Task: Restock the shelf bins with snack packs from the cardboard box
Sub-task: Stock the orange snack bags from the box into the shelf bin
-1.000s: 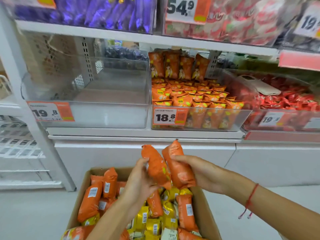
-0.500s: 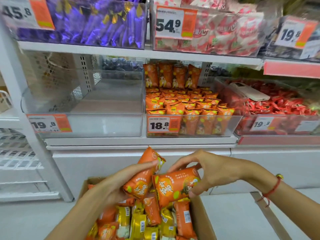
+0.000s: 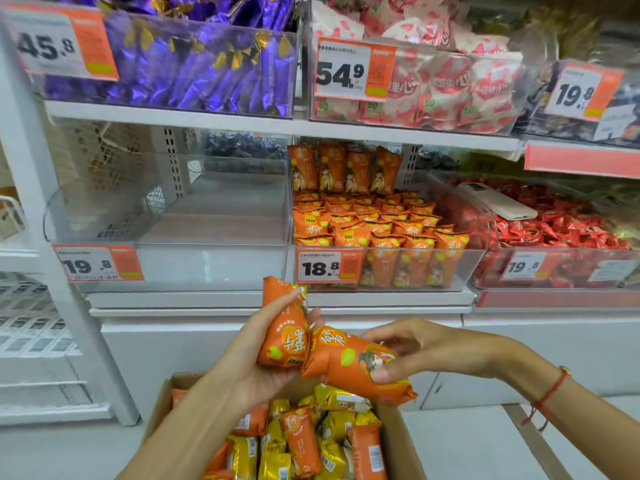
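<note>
With each hand, left (image 3: 263, 368) and right (image 3: 415, 351), clamped on an orange pack above the box (image 3: 398, 441), I'd lift both upright into the orange bin (image 3: 381, 268) above it.

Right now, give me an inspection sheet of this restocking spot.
Surface: white shelf, clear bins.
Job's things: cardboard box of orange and yellow packs; orange bin well filled; left bin holds no packs.
Clutter: white phone-like slab on the red candies.
Hands: left hand grips an orange pack; right hand pinches another pack.
Cables: nothing seen.
Surroundings: price tags, purple packs above.
</note>
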Tool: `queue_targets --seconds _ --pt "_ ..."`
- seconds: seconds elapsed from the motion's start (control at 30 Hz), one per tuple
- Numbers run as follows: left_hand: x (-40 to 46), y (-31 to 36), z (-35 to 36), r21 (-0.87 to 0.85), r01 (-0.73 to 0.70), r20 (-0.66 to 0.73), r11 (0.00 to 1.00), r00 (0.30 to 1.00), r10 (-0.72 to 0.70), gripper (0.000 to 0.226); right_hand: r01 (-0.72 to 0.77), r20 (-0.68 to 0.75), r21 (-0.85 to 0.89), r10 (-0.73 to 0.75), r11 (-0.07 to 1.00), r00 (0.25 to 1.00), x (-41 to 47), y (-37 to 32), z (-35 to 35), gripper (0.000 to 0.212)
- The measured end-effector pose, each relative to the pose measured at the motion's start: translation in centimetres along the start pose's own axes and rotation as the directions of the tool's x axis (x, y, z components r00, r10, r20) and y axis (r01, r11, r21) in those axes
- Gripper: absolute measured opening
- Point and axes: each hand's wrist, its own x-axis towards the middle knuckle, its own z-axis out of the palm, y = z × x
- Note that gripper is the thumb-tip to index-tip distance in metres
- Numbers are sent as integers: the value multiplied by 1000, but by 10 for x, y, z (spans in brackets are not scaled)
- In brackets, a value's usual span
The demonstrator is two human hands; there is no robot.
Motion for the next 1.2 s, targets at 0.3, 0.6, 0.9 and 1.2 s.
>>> queue_targets --seconds 0.3,0.6,0.9,1.2 --pt "42 91 36 478 -447 7 756 862 506 45 285 -553 440 7 851 833 12 -15 -92 45" --pt "115 120 52 519 -657 96 547 681 726 15 303 -674 464 109 832 731 68 -13 -194 19" --pt "144 117 43 572 -645 121 507 678 725 35 216 -920 218 127 952 369 138 32 -276 43" --pt "146 116 44 595 -626 70 505 666 743 50 -128 -963 -106 -69 986 262 172 37 -302 49"
